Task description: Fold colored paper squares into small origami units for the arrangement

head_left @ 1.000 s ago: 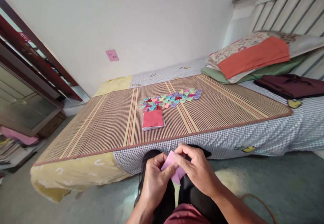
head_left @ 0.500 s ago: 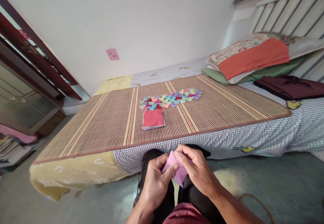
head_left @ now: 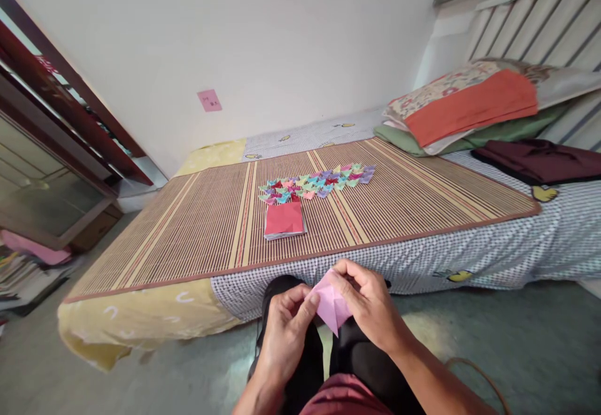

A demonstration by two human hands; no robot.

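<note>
Pink folded paper (head_left: 335, 308): above my knees (head_left: 278, 286), just off the bed's (head_left: 145, 322) near edge; taken as clock centre. Left hand (head_left: 285, 330) at 8 o'clock, thumb and forefinger pinching the left corner, thumb on top. Right hand (head_left: 375, 312) at 3 o'clock, thumb laid on the upper face, forefinger bent at the top corner. Gripping from both sides presumably keeps the sheet taut; the 6 o'clock point is free, leaving the middle fold visible.

Red-topped paper stack (head_left: 284, 220) at 11 o'clock on the striped mat (head_left: 197, 227), likely there for easy reach. Small folded papers (head_left: 323, 184) at 12, ranked in rows beyond it, probably to keep them together.

Not resolved: the paper's underside and my other fingertips, hidden; number of small pieces, overlapping; sheets beneath the red one, only pale edges showing; writing on the pink wall note (head_left: 209, 101) at 11, too small; brown cord (head_left: 483, 374) at 4, cut off by the frame.
</note>
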